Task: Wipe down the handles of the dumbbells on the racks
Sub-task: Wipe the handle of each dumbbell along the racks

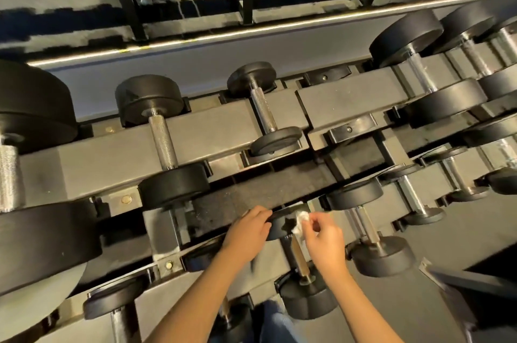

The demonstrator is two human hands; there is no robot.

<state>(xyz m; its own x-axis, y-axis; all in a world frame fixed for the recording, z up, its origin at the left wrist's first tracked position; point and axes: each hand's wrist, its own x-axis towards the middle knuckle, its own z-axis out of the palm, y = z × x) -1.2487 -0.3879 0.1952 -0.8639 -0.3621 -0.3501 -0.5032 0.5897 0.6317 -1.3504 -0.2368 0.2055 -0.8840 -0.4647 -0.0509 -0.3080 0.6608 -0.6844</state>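
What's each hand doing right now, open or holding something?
Left hand: fingers curled over the far head of a lower-rack dumbbell.
Right hand: pinching a crumpled white wipe at that same head.

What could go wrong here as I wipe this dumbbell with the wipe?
1. The left hand curls its fingers over the rim of the dumbbell head, close to the rack; if it rolls, they could get pinched.
2. The wipe is a small wad pinched in the right hand, up at the head rather than on the handle; the handle may end up only partly wiped.
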